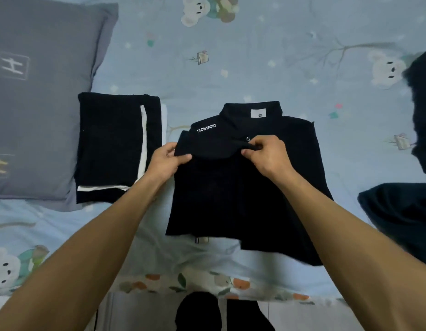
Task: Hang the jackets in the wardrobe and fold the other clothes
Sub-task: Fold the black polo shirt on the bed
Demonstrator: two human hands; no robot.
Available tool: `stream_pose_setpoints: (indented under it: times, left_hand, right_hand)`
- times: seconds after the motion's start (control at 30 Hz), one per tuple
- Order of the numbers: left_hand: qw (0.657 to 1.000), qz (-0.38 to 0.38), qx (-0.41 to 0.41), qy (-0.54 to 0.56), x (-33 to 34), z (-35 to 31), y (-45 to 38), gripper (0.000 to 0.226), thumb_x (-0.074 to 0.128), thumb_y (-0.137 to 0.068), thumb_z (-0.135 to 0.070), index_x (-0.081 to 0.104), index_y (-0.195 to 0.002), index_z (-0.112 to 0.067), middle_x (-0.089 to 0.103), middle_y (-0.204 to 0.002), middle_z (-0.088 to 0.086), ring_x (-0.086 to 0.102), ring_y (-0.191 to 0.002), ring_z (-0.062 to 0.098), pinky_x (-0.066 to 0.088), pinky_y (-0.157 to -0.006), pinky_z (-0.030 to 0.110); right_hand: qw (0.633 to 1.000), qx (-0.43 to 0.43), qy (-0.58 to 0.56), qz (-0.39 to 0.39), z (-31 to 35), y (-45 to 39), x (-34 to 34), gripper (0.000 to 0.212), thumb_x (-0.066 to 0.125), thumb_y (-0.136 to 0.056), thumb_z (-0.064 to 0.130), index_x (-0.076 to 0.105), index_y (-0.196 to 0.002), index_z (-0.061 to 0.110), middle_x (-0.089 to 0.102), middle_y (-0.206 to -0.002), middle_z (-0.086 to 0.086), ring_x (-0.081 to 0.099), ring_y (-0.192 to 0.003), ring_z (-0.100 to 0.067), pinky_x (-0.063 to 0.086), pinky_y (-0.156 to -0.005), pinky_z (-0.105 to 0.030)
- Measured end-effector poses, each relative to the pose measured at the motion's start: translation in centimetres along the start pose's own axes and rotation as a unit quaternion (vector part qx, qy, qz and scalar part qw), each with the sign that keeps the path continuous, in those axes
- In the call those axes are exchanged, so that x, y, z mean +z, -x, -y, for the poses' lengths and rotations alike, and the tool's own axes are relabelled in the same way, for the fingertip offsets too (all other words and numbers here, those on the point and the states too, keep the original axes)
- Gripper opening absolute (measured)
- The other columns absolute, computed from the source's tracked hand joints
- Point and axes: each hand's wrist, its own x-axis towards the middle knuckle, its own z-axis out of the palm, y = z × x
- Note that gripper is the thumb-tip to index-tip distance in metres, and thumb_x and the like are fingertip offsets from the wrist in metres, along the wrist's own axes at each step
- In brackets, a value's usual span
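Black polo shirt (243, 187) on bed (255, 56): soft, light, limp. Left hand (170, 158), right hand (264, 151) pinch folded edge; best held at corners.

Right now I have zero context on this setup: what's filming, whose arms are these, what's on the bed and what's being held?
There is no machine here. A person wears one wide-angle camera on the head, looking forward and down, so the two bare arms coming in from the bottom edge are the wearer's own.

The surface is a bed with a pale blue sheet printed with bears. A grey pillow lies at the far left. Beside it sits a folded dark garment with white stripes, already done. More dark clothes lie at the right edge, not yet folded.

In the middle lies a dark shirt with a collar and white "SPORT" lettering. The left hand and the right hand each pinch a fold of its cloth just below the collar, apparently mid-fold.
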Motion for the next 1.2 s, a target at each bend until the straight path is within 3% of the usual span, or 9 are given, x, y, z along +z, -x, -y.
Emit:
stream_pose_setpoints:
  times: [0.13,0.33,0.5,0.63,0.73,0.83,0.93,1.03,1.2]
  left_hand:
    - [0.996,-0.055,0.043,0.052,-0.6,-0.6,-5.9,0.005,0.076,-0.084,-0.021,0.071,-0.084,-0.021,0.075,-0.083,-0.003,0.072,-0.079,0.012,0.055,-0.069,0.023]
    - [0.984,-0.165,0.052,0.043,-0.1,0.8,-14.4,0.007,0.066,-0.092,-0.027,0.067,-0.095,-0.021,0.071,-0.090,0.000,0.070,-0.091,0.018,0.058,-0.083,0.033]
    - [0.977,-0.200,0.064,0.021,1.8,2.5,-16.0,0.014,0.059,-0.097,-0.024,0.057,-0.085,-0.030,0.063,-0.065,-0.018,0.060,-0.063,-0.007,0.045,-0.056,0.009]
    - [0.966,-0.227,0.116,0.049,1.3,1.4,-15.8,0.016,0.058,-0.098,-0.023,0.054,-0.090,-0.036,0.056,-0.081,-0.018,0.056,-0.062,-0.013,0.043,-0.061,0.005]
    - [0.966,-0.218,0.142,0.012,1.5,1.2,-16.6,0.009,0.057,-0.099,-0.024,0.053,-0.096,-0.032,0.060,-0.091,-0.010,0.055,-0.073,-0.011,0.044,-0.069,0.006]
    - [0.966,-0.222,0.113,-0.068,2.5,1.4,-16.8,0.012,0.057,-0.099,-0.025,0.057,-0.105,-0.014,0.061,-0.092,-0.006,0.056,-0.073,-0.013,0.037,-0.061,0.001]
    - [0.955,-0.221,0.092,-0.172,3.6,0.3,-15.8,0.041,0.058,-0.097,-0.028,0.049,-0.132,-0.010,0.060,-0.122,0.006,0.059,-0.106,0.011,0.041,-0.083,0.017]
    - [0.912,-0.217,0.128,-0.324,4.9,-0.1,-13.7,0.067,0.056,-0.096,-0.031,0.025,-0.152,-0.010,0.033,-0.153,0.015,0.030,-0.142,0.030,0.029,-0.112,0.038]
    - [0.815,-0.121,0.230,-0.518,7.6,1.6,-9.6,0.062,0.047,-0.100,-0.035,0.026,-0.154,-0.016,0.005,-0.164,0.014,0.003,-0.150,0.033,0.003,-0.121,0.047]
  right_hand:
    - [0.999,-0.033,-0.010,0.008,-0.9,-5.1,1.0,0.008,0.070,-0.088,0.014,0.071,-0.081,0.019,0.071,-0.082,0.002,0.066,-0.074,-0.008,0.052,-0.066,-0.018]
    - [0.994,-0.102,-0.022,-0.043,-0.4,-13.3,4.3,0.006,0.070,-0.086,0.019,0.070,-0.080,0.020,0.070,-0.075,0.010,0.064,-0.072,-0.003,0.041,-0.063,-0.001]
    - [0.993,-0.101,0.028,-0.050,-1.6,-15.6,7.1,0.007,0.065,-0.090,0.017,0.070,-0.086,0.014,0.070,-0.082,0.002,0.065,-0.081,-0.015,0.051,-0.076,-0.026]
    - [0.985,-0.135,0.005,-0.107,-1.5,-16.2,6.6,0.011,0.063,-0.092,0.023,0.072,-0.091,0.017,0.068,-0.086,0.009,0.060,-0.081,-0.004,0.038,-0.070,-0.003]
    - [0.981,-0.153,0.032,-0.118,-0.9,-17.5,6.5,0.014,0.061,-0.094,0.026,0.073,-0.095,0.017,0.069,-0.095,0.003,0.060,-0.090,-0.011,0.041,-0.077,-0.016]
    - [0.985,-0.110,0.093,-0.091,-1.4,-18.1,6.7,0.020,0.060,-0.095,0.032,0.069,-0.103,0.016,0.069,-0.100,-0.001,0.061,-0.096,-0.019,0.048,-0.081,-0.032]
    - [0.991,-0.070,0.103,-0.058,-1.9,-17.4,6.6,0.033,0.057,-0.096,0.039,0.061,-0.116,0.013,0.066,-0.110,-0.005,0.059,-0.104,-0.024,0.049,-0.086,-0.036]
    - [0.989,-0.089,0.098,-0.059,-2.0,-15.3,6.2,0.046,0.057,-0.095,0.040,0.053,-0.131,0.011,0.059,-0.126,-0.008,0.056,-0.114,-0.024,0.042,-0.087,-0.030]
    - [0.966,-0.176,0.178,-0.071,-4.0,-8.8,4.7,0.047,0.062,-0.092,0.020,0.051,-0.135,0.007,0.050,-0.136,-0.009,0.048,-0.124,-0.027,0.043,-0.101,-0.036]
